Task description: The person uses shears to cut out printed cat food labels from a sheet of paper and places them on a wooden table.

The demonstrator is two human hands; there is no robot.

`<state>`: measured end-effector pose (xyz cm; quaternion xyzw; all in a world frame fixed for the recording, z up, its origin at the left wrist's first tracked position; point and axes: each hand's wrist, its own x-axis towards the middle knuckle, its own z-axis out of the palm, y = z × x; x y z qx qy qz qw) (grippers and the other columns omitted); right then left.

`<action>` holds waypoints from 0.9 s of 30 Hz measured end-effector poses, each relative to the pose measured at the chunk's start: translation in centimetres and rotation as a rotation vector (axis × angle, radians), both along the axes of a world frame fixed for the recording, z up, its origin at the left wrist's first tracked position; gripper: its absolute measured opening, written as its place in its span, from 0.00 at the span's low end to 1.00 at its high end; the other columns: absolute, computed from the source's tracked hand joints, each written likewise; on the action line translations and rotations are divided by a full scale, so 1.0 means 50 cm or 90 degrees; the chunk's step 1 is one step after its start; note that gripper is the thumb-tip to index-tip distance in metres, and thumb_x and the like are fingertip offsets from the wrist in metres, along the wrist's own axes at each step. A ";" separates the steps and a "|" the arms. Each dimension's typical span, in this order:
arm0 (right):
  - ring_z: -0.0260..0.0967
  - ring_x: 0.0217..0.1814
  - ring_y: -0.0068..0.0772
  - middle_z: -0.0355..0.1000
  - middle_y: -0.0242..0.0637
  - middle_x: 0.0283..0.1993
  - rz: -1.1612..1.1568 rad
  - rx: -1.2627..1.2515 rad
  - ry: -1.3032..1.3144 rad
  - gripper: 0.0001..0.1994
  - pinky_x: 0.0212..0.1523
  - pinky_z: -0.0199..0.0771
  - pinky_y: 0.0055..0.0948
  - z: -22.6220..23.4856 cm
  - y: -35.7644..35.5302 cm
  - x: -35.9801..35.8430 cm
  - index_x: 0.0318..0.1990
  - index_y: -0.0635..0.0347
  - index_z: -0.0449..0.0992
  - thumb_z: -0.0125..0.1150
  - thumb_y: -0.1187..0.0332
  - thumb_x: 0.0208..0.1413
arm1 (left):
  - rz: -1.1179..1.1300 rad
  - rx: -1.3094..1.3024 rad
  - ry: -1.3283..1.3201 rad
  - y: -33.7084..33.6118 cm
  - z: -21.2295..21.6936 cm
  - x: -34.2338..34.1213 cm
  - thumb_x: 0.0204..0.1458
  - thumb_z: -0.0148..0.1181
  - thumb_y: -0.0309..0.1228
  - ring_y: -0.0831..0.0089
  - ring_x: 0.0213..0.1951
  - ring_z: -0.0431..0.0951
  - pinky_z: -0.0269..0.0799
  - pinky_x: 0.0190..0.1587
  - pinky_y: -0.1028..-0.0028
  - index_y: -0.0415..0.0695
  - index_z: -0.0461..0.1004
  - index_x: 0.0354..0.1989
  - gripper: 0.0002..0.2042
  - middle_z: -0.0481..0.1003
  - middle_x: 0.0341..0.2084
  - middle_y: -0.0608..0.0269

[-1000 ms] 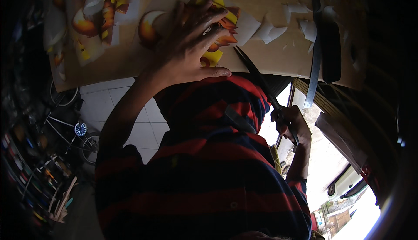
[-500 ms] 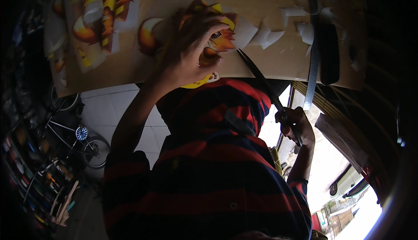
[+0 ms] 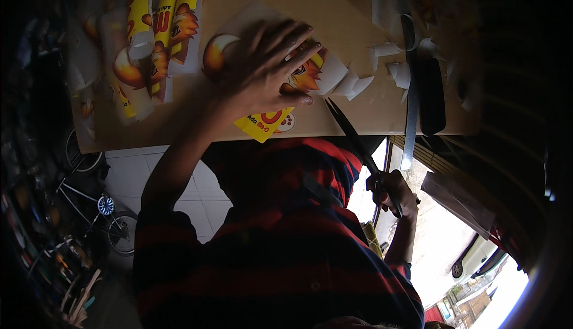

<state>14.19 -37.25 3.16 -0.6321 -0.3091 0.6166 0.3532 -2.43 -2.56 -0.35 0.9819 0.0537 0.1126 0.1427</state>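
Note:
My left hand (image 3: pixel 262 72) lies with fingers spread over a printed cartoon-animal sticker (image 3: pixel 307 78) in orange and yellow on pale backing. Part of the print is hidden beneath the palm; its yellow lower end (image 3: pixel 260 127) and a white paw show below the wrist. Closed round the handles of long dark scissors (image 3: pixel 353 133), my right hand (image 3: pixel 394 190) is off the table's near edge. The blades point up and left, their tips over the table just right of my left thumb.
On the brown table (image 3: pixel 352 117), more printed cutouts (image 3: pixel 161 36) lie at the left. Curled white paper scraps (image 3: pixel 353 84), a long metal ruler (image 3: pixel 410 114) and a black elongated object (image 3: pixel 432 99) are at the right. A bicycle (image 3: pixel 106 205) stands on the floor at the left.
My left hand has flattened and spread out on the sticker, and more of its yellow lower end shows. The scissors stay in my right hand. The whole view has shifted slightly.

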 end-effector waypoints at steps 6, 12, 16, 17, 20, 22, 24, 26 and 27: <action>0.59 0.09 0.15 0.61 0.27 0.11 -0.049 0.008 0.053 0.37 0.10 0.54 0.17 0.006 0.016 -0.016 0.30 0.70 0.72 0.60 0.33 0.47 | -0.077 -0.009 -0.074 0.070 -0.003 0.081 0.48 0.62 0.44 0.58 0.51 0.66 0.61 0.54 0.55 0.51 0.68 0.59 0.28 0.66 0.51 0.57; 0.57 0.10 0.16 0.61 0.27 0.13 -0.104 0.001 0.124 0.34 0.11 0.53 0.18 -0.015 -0.021 -0.032 0.32 0.73 0.71 0.65 0.40 0.50 | -0.150 -0.148 -0.172 0.089 -0.021 0.119 0.45 0.65 0.39 0.60 0.44 0.66 0.64 0.49 0.62 0.45 0.72 0.38 0.15 0.69 0.38 0.58; 0.57 0.13 0.15 0.61 0.26 0.14 -0.102 -0.015 0.094 0.30 0.14 0.54 0.18 -0.017 -0.022 -0.028 0.33 0.73 0.71 0.69 0.46 0.50 | -0.144 -0.224 -0.170 0.094 -0.012 0.110 0.45 0.66 0.41 0.59 0.43 0.67 0.63 0.49 0.61 0.44 0.70 0.36 0.17 0.69 0.36 0.58; 0.57 0.13 0.14 0.61 0.26 0.15 -0.097 -0.020 0.077 0.30 0.14 0.54 0.18 -0.009 -0.013 -0.030 0.33 0.73 0.71 0.70 0.47 0.49 | -0.136 -0.248 -0.142 0.093 -0.010 0.106 0.46 0.65 0.41 0.58 0.43 0.68 0.62 0.50 0.61 0.43 0.70 0.36 0.17 0.69 0.37 0.58; 0.63 0.15 0.17 0.69 0.30 0.17 -0.079 -0.014 0.016 0.32 0.18 0.62 0.20 -0.011 0.000 -0.036 0.36 0.71 0.75 0.74 0.44 0.43 | -0.143 -0.236 -0.147 0.093 -0.017 0.104 0.47 0.66 0.44 0.60 0.43 0.68 0.62 0.51 0.61 0.44 0.71 0.40 0.19 0.71 0.34 0.61; 0.67 0.17 0.20 0.71 0.34 0.17 -0.066 -0.023 0.003 0.34 0.20 0.66 0.22 -0.012 0.013 -0.040 0.37 0.70 0.76 0.74 0.41 0.40 | -0.161 -0.217 -0.150 0.095 -0.025 0.102 0.49 0.66 0.45 0.62 0.44 0.68 0.62 0.53 0.61 0.46 0.73 0.42 0.19 0.71 0.35 0.63; 0.68 0.17 0.22 0.70 0.35 0.17 -0.040 -0.011 -0.041 0.35 0.20 0.66 0.24 -0.019 0.019 -0.040 0.36 0.70 0.76 0.74 0.41 0.38 | -0.156 -0.176 -0.191 0.097 -0.037 0.106 0.49 0.66 0.44 0.62 0.45 0.68 0.61 0.54 0.62 0.47 0.73 0.42 0.18 0.71 0.36 0.63; 0.68 0.17 0.25 0.68 0.35 0.17 -0.013 0.010 -0.105 0.35 0.20 0.64 0.28 -0.017 0.035 -0.044 0.34 0.69 0.76 0.75 0.40 0.35 | -0.155 -0.167 -0.196 0.094 -0.046 0.106 0.48 0.66 0.43 0.63 0.47 0.68 0.60 0.56 0.63 0.47 0.74 0.41 0.17 0.70 0.39 0.64; 0.67 0.17 0.25 0.68 0.35 0.17 -0.006 0.023 -0.108 0.35 0.20 0.63 0.28 -0.020 0.039 -0.042 0.33 0.69 0.76 0.76 0.40 0.35 | -0.156 -0.162 -0.205 0.094 -0.048 0.106 0.47 0.67 0.43 0.63 0.47 0.68 0.60 0.56 0.63 0.48 0.74 0.41 0.17 0.70 0.39 0.63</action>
